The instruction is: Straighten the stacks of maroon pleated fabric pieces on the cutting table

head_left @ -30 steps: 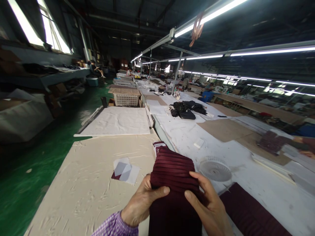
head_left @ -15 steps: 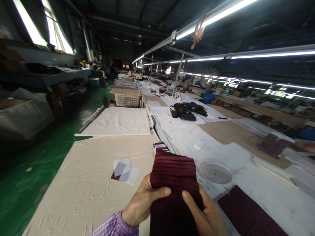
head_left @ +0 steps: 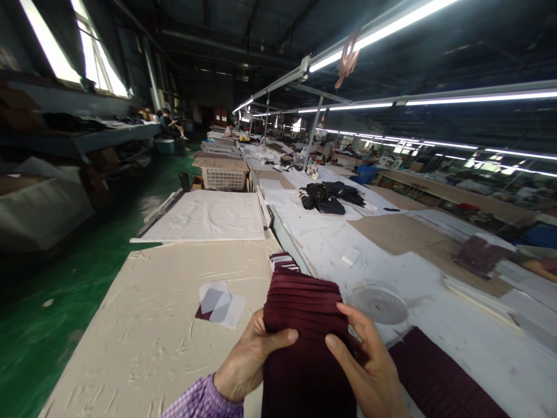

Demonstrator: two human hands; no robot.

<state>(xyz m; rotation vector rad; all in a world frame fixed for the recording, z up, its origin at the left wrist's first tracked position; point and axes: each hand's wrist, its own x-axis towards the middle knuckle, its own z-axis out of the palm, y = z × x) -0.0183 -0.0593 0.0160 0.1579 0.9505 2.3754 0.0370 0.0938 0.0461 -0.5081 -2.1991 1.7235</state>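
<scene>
Apparently midway: a maroon fabric stack [head_left: 304, 296] sits between both hands, its far edges stepped.
The left hand [head_left: 248, 357] grasps the stack's left side, thumb on top, its other fingers mostly hidden; the right hand [head_left: 369, 363] touches the opposite side, thumb and forefinger parted, and how firmly it grips I cannot tell. Beyond the fingertips the layers are already spread into narrow ridges; nearer than the thumbs the cloth lies dark and flat, seemingly not yet spread. To the right of the right fingers, more maroon fabric [head_left: 444, 371] rests untouched on the white counter [head_left: 331, 241], perhaps left to handle. Left of the left fingers, pale scraps [head_left: 221, 305] lie on the cream counter [head_left: 152, 325].
</scene>
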